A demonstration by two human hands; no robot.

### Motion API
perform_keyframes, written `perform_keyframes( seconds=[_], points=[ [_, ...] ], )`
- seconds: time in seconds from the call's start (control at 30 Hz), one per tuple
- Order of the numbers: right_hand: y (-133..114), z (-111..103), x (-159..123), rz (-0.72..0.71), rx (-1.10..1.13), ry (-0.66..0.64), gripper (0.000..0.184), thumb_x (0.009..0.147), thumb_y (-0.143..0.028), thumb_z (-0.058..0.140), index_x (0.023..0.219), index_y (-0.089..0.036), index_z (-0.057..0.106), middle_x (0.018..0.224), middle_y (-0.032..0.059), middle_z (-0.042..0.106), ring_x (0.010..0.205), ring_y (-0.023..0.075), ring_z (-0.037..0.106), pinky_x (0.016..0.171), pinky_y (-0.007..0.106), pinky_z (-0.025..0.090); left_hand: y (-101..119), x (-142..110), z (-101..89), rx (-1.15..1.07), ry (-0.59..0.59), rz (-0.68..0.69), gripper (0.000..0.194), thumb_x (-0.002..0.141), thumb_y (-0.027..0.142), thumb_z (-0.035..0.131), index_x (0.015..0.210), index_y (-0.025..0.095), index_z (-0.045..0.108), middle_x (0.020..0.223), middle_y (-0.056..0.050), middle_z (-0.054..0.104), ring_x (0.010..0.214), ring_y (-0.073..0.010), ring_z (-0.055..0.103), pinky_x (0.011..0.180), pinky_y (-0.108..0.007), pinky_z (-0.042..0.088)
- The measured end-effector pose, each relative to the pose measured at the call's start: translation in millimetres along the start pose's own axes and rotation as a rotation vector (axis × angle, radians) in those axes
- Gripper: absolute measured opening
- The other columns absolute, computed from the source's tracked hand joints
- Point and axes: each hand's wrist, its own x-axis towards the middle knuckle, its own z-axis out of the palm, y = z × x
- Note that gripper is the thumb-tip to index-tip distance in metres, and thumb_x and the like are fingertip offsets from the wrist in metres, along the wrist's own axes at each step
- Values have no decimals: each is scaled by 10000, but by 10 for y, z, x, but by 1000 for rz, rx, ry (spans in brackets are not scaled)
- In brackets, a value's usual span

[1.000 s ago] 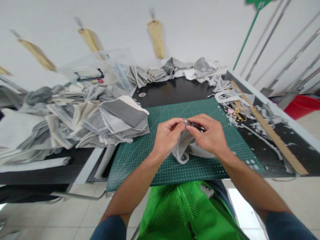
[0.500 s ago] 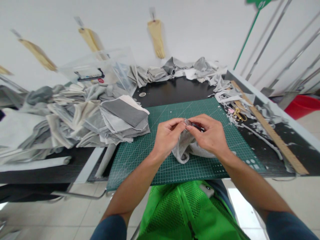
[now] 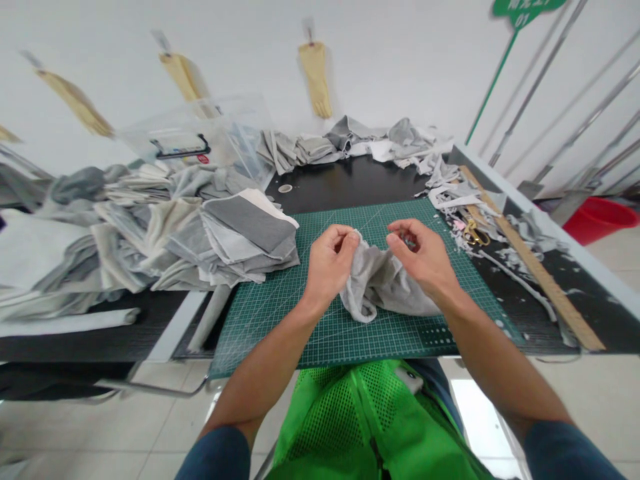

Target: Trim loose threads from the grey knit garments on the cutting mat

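My left hand (image 3: 331,259) pinches the upper edge of a crumpled grey fabric piece (image 3: 375,283) between thumb and fingers. The cloth hangs down onto a green cutting mat (image 3: 280,313), with a rolled fold at its lower left. My right hand (image 3: 420,253) is held just right of the raised edge, with a gap between its fingertips and that edge. Its fingers are curled, and a small dark thing shows inside the grip, too hidden to name. The right wrist overlaps the right end of the cloth.
Grey and white fabric pieces (image 3: 250,230) are heaped at left, before a clear plastic box (image 3: 190,143). Along the right lie a wooden ruler (image 3: 535,260), gold-handled scissors (image 3: 475,233) and cloth scraps (image 3: 525,230). A white ring (image 3: 285,189) rests beyond the mat.
Earlier both hands met at the cloth's edge around a small metal tool with a dark handle. Now my right hand has drawn away to the right; the left still pinches the cloth.
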Motion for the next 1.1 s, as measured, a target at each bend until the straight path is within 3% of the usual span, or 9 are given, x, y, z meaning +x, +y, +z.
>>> perform_keyframes(
  seconds=[0.1,0.23,0.37,0.47,0.57,0.7,0.9,1.0,1.1],
  points=[
    [68,-41,85,78,31,-100,448,859,-442,801,1212,-181,710,927,19,742,674,137,547,652,302,460,-59,64,-16,8,6,8,119,995,300,668,941,196,687,788,4,648,702,-116,571,644,-226,436],
    [121,-86,156,70,6,-392,461,859,-472,812,1224,-196,762,1068,53,791,750,154,579,690,304,459,-49,140,-45,-99,9,-62,95,991,274,646,922,209,635,766,13,599,641,-108,529,584,-215,406],
    [197,-195,235,112,-100,-592,378,849,-498,827,1064,-189,796,785,-17,691,687,146,524,631,289,383,34,241,-131,-200,71,-184,116,1021,309,603,934,231,597,671,45,498,527,-106,436,478,-217,305],
    [193,-289,317,119,-136,-534,392,860,-561,819,806,-181,740,634,-48,531,627,124,427,586,289,287,47,351,-184,-200,109,-156,98,1028,277,592,942,233,606,663,50,472,529,-104,416,481,-210,286],
    [75,-317,405,82,-57,-469,422,868,-585,815,788,-177,742,646,-40,546,631,118,410,586,290,261,13,493,-201,-178,153,-82,102,1016,224,611,914,223,618,693,44,484,580,-99,437,528,-197,321],
    [-216,-272,486,109,110,-487,427,803,-592,875,832,-182,761,691,-19,621,637,123,457,587,278,300,68,703,-225,-166,222,-58,145,1015,177,594,878,219,613,700,39,476,601,-107,429,538,-196,327],
    [-665,-210,635,261,487,-454,432,732,-556,955,809,-226,688,716,-22,641,598,127,516,555,271,403,451,1021,-292,-254,221,22,156,1011,191,635,859,209,605,729,32,507,627,-101,477,586,-196,358],
    [-645,-147,814,257,575,-392,415,720,-515,966,858,-237,691,713,-34,634,604,132,540,564,270,445,530,1193,-310,-333,151,-49,142,983,215,673,869,210,588,737,34,519,603,-99,487,581,-208,377],
    [-395,-81,992,358,537,-322,426,662,-450,980,843,-228,664,698,-39,634,609,136,554,563,265,457,393,1265,-324,-351,60,-192,133,966,272,693,929,215,579,812,4,606,666,-126,590,633,-246,462]
  ],
)
